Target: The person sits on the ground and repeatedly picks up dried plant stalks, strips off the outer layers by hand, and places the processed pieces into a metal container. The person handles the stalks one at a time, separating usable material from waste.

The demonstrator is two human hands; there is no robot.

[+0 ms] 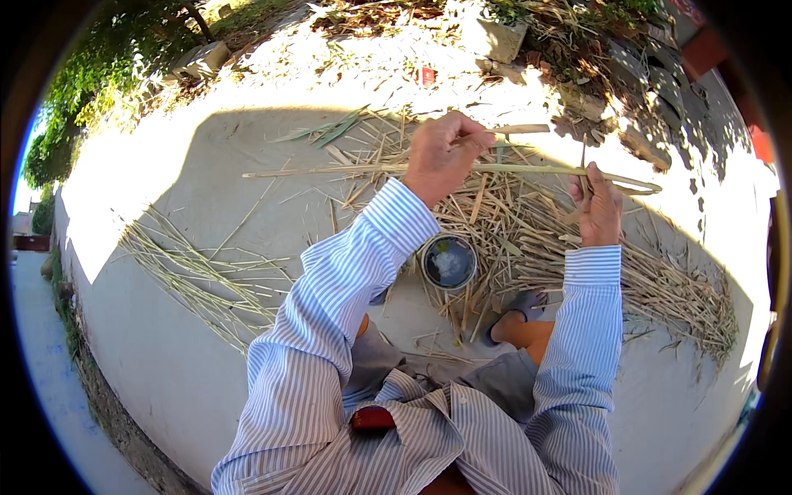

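Note:
A long pale dry stalk [528, 168] lies crosswise in front of me, at its right part gripped by my right hand [598, 210]. A thin dark upright piece [584, 169], perhaps a blade or a bit of husk, shows at the same fingers. My left hand [445, 158] is closed in a pinch over the stalk, with a short dry strip of husk [524, 129] reaching rightward from its fingertips. Whether the left hand also touches the stalk is hidden. Beneath both hands spreads a heap of dry stalks and husks [495, 219].
A round dark container [450, 262] with liquid stands between my feet. Thin peeled stalks [202, 276] lie in a bundle at the left; thicker stalks [676, 293] pile up at the right. Farther off are a small red packet [426, 76], a stone block [493, 39] and plants.

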